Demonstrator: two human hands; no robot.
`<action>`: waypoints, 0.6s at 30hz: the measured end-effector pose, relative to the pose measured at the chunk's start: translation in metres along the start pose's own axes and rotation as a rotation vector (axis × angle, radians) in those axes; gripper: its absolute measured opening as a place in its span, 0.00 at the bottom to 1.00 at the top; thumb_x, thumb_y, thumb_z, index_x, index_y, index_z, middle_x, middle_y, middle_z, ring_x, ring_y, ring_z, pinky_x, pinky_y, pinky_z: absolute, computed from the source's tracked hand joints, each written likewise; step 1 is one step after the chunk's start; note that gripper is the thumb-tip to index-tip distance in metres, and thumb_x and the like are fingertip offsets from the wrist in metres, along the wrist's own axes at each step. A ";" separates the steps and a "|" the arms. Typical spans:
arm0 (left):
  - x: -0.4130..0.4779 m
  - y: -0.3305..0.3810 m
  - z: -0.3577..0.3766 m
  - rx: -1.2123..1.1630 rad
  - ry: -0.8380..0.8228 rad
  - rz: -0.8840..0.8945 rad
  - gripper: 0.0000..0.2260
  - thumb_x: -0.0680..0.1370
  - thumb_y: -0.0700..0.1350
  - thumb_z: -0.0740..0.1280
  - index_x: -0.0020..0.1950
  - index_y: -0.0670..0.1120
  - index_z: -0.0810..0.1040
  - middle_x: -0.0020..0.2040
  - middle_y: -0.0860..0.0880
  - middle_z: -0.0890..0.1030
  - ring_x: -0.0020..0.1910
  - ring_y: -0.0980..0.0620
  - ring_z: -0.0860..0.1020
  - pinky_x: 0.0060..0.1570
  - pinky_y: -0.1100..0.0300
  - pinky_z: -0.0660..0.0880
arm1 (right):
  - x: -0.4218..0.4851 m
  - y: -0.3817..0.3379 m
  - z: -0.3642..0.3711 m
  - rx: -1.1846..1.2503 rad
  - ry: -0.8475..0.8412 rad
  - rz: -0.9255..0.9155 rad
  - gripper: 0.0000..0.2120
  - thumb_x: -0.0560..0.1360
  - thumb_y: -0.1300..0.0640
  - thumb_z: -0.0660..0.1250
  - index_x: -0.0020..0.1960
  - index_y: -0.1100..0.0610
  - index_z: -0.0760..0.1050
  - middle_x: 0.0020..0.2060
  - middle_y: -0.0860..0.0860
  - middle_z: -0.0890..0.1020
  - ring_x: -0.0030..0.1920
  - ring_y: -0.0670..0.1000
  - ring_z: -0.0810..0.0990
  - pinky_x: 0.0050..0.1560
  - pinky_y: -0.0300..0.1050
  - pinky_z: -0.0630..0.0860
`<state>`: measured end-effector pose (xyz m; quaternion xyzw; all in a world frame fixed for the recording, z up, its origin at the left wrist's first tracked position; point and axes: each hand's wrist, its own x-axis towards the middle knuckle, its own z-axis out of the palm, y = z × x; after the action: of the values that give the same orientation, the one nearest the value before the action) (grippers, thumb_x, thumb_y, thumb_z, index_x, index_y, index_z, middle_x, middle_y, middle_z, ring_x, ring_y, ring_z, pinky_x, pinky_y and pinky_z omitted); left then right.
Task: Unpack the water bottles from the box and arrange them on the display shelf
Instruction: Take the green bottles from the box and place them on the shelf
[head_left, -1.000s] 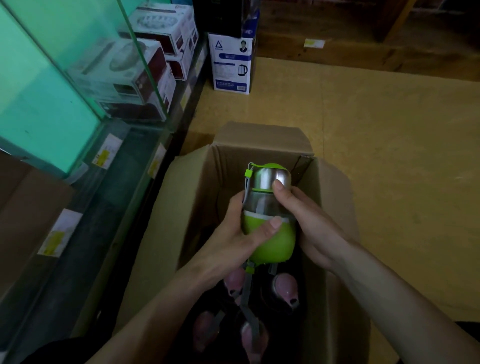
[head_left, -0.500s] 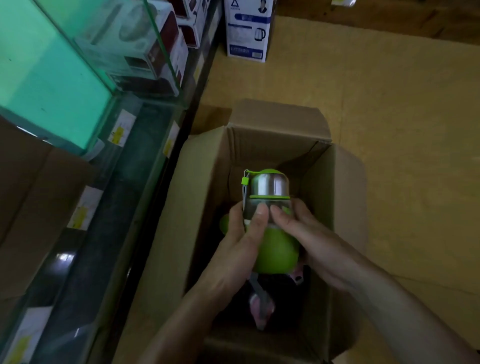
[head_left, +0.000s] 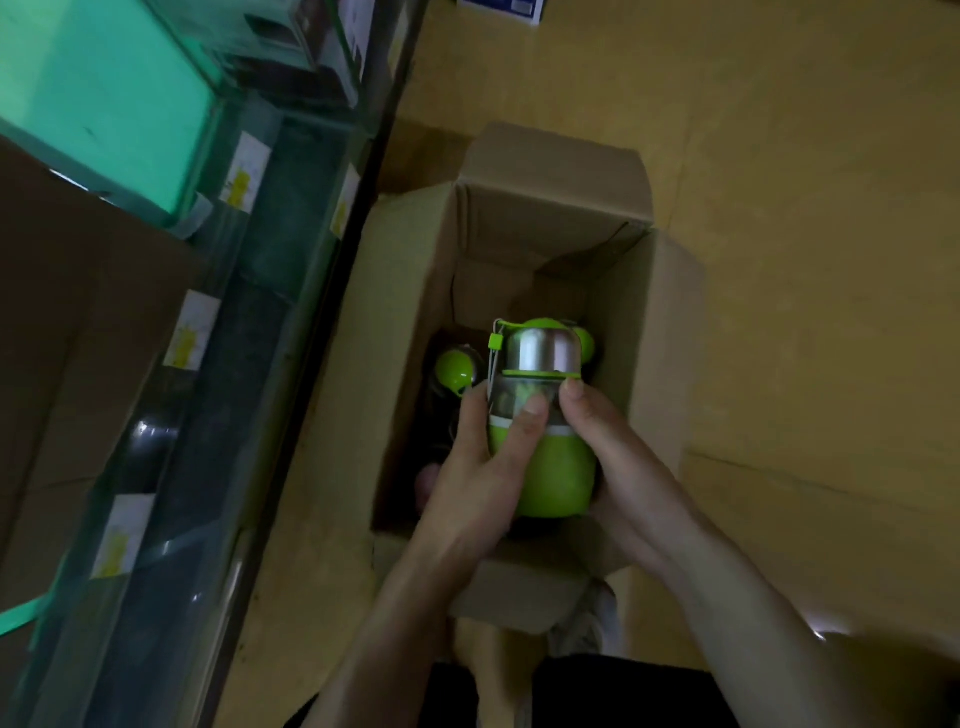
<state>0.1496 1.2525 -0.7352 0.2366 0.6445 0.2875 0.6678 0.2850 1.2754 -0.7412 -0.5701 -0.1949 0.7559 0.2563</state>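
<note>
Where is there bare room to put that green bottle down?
The yellow floor right of the open cardboard box is bare. The dark glass shelf left of it looks free too. Inside the box it is crowded: green bottle caps sit beside the held green bottle.

The bottle at centre is lime green with a silver cap. The box is plain brown. White labels with yellow marks sit at left.

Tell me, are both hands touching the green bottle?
Touching. The head view shows the left hand and the right hand curled round the green bottle.
</note>
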 end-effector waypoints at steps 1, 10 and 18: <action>-0.006 0.001 0.001 0.008 -0.005 -0.002 0.19 0.77 0.67 0.65 0.66 0.65 0.72 0.56 0.55 0.84 0.56 0.51 0.83 0.59 0.41 0.80 | -0.006 0.002 -0.001 0.001 0.006 0.010 0.24 0.81 0.40 0.62 0.72 0.50 0.74 0.63 0.54 0.84 0.62 0.61 0.83 0.63 0.77 0.73; -0.097 0.041 0.013 0.046 -0.031 -0.011 0.27 0.72 0.74 0.63 0.69 0.68 0.70 0.62 0.58 0.81 0.62 0.56 0.80 0.65 0.47 0.76 | -0.099 -0.017 0.009 0.011 -0.058 0.001 0.27 0.81 0.39 0.61 0.76 0.51 0.71 0.69 0.55 0.80 0.69 0.59 0.78 0.72 0.65 0.70; -0.211 0.150 0.023 0.023 -0.035 0.069 0.17 0.80 0.64 0.63 0.65 0.57 0.73 0.56 0.54 0.84 0.55 0.56 0.83 0.58 0.45 0.81 | -0.221 -0.116 0.046 -0.064 -0.074 -0.079 0.23 0.83 0.41 0.60 0.74 0.48 0.73 0.69 0.53 0.80 0.69 0.57 0.79 0.69 0.68 0.73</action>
<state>0.1596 1.2172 -0.4779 0.2716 0.6273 0.2988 0.6659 0.3080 1.2322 -0.4916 -0.5415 -0.2504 0.7593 0.2601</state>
